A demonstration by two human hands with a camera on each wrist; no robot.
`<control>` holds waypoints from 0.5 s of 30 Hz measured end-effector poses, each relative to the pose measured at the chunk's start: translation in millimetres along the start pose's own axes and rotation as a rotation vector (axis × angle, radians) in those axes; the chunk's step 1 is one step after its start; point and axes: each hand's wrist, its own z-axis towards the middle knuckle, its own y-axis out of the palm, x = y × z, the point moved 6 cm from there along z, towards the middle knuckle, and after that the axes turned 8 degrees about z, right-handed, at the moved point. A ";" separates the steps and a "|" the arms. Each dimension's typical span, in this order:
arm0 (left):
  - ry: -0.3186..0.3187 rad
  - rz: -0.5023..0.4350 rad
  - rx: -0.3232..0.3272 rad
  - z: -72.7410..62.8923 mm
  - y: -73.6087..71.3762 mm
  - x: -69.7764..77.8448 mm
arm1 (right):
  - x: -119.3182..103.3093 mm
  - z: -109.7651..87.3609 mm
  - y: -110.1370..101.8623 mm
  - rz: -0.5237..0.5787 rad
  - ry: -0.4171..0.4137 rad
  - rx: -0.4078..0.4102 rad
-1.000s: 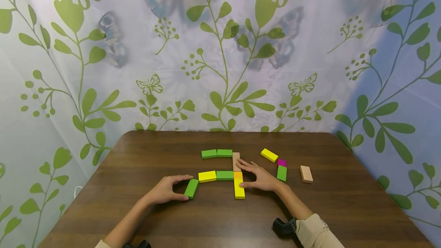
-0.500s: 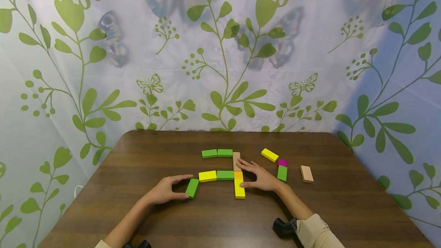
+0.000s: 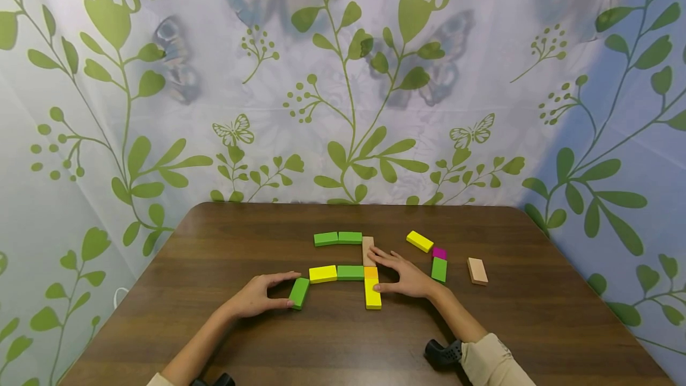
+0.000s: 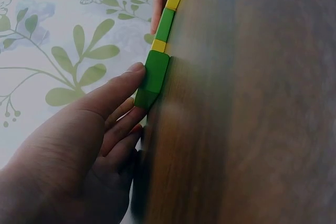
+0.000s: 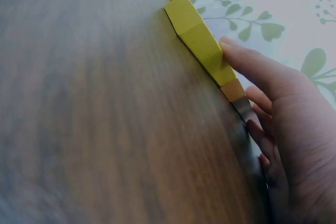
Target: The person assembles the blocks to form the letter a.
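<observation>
In the head view my left hand [image 3: 258, 296] pinches a green wooden block [image 3: 299, 293] endwise, thumb at its near end and forefinger at its far end. That block lies slanted beside the left end of a row made of a yellow block [image 3: 323, 274] and another green block [image 3: 350, 273]. The row meets an upright line: a plain wood block [image 3: 367, 250], a small orange block [image 3: 370, 273] and a yellow block [image 5: 202, 45]. My right hand [image 3: 404, 276] rests along this line, its thumb touching the yellow block and its fingertips on the plain one.
Behind the row lie two green blocks [image 3: 338, 239] end to end. To the right are a yellow block [image 3: 420, 241], a magenta block [image 3: 439, 253], a green block [image 3: 439, 270] and a separate plain block [image 3: 477, 271]. A patterned cloth [image 3: 343, 76] hangs behind the brown table [image 3: 343, 344].
The green block at my left hand has turned slightly, its near end shifting a little to the right. My right hand stays where it was.
</observation>
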 end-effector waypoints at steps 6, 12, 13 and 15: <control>-0.002 -0.004 -0.002 0.2 -0.3 -0.3 | -1.3 -0.3 -0.5 0.009 0.003 0.000; -0.004 -0.013 0.000 -0.1 0.1 -0.5 | 2.1 -2.0 -4.9 0.059 0.048 0.048; -0.005 -0.012 0.001 -0.2 0.1 -0.2 | 2.8 -2.2 -5.8 0.063 0.056 0.056; -0.006 -0.015 0.004 -0.4 0.0 0.5 | 3.4 -2.4 -7.2 0.066 0.058 0.066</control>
